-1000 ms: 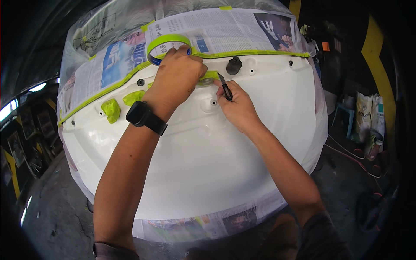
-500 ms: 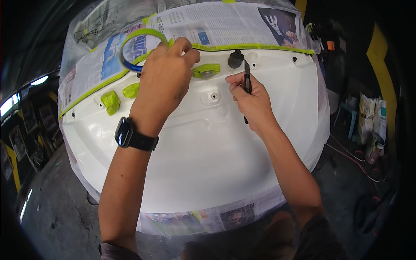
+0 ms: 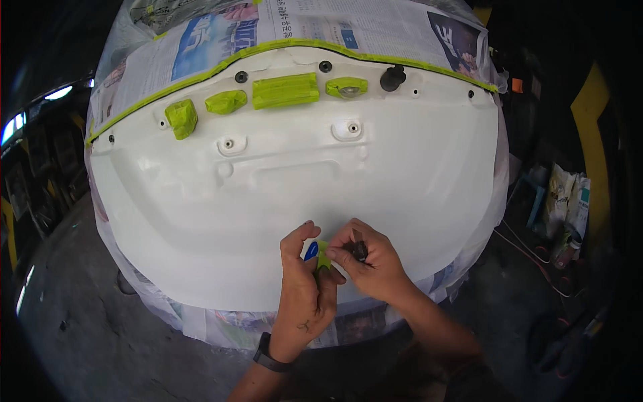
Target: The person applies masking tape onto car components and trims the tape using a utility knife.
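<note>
Head view: over the 5 o'clock side of the white panel (image 3: 268, 201), the left hand (image 3: 305, 281) grasps a green-and-blue tape roll (image 3: 323, 254), while the right hand (image 3: 378, 264), gripping a dark cutter (image 3: 360, 250), has its thumb just beside the green tape. From the hands, a taped rectangle (image 3: 285, 91) lies toward 11 to 12 o'clock, a dark stopper (image 3: 392, 78) toward 1, and newspaper (image 3: 321, 27) beyond at 12.

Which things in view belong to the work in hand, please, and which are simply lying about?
Apparently in use:
green tape roll in left hand
black cutter in right hand
white panel
newspaper sheets

Apparently just lying about:
pale bags
small orange object
</note>
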{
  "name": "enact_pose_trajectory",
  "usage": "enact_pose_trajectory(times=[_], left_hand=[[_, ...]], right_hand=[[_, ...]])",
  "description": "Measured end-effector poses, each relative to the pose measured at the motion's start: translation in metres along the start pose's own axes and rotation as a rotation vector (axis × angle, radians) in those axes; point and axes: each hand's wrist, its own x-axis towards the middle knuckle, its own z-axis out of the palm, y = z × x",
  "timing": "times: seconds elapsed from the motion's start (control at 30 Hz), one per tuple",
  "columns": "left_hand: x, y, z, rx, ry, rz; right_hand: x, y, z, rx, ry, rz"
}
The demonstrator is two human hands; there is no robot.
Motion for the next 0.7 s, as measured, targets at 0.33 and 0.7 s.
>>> enact_pose_trajectory(times=[0.33,0.7], left_hand=[[-0.015,0.0,-0.013,-0.13,0.009,0.014],[-0.038,0.002,-0.028,-0.099,-0.016,-0.117]], right_hand=[[-0.007,-0.016,0.01,0.007,-0.096,0.049],[-0.004,-0.013,-0.019,-0.123,-0.013,-0.022]])
